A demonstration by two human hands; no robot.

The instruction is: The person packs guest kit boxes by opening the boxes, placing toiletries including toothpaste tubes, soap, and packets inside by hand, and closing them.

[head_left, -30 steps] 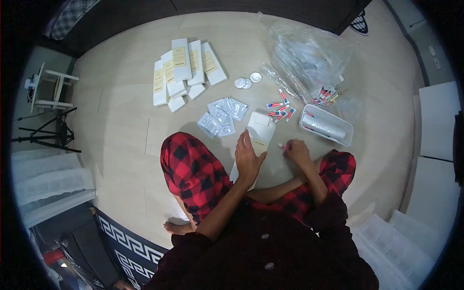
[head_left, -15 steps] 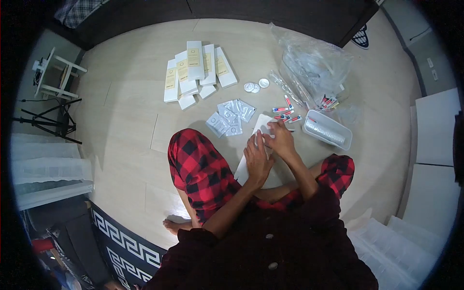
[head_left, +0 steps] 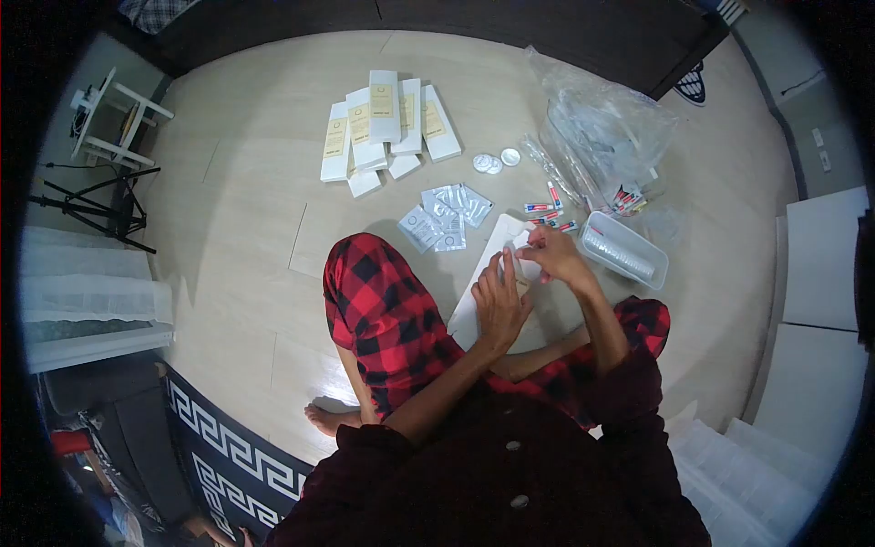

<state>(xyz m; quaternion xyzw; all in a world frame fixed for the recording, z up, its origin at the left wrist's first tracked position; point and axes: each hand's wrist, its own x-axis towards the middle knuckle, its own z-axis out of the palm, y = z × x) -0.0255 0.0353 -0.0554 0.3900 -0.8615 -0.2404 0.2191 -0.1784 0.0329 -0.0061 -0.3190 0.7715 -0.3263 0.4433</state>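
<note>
A white cardboard box (head_left: pixel 472 296), laid out flat, rests on the floor between my legs, slanting up to the right. Across it lies my left hand (head_left: pixel 499 305), fingers stretched out and pressing on the card. Part of a yellowish label shows beside this hand. My right hand (head_left: pixel 560 255) is closed at the box's right side near the upper end, fingertips pinching its edge. Small toothpaste tubes (head_left: pixel 545 217) lie just beyond my right hand. Several silvery sachets (head_left: pixel 448 219) are spread to the left of the box's upper end.
White labelled boxes (head_left: pixel 385 105) are piled farther off. Small round discs (head_left: pixel 510 157) lie right of them. A clear plastic bag (head_left: pixel 606 128) spreads at the back right. A white tub (head_left: pixel 663 273) of stacked round packets stands by my right knee. A black tripod (head_left: pixel 96 210) stands far left.
My right hand has shifted outward to the right, and the white box's surface shows more between my hands. My left hand stays on the box. The whole view has shifted slightly.
</note>
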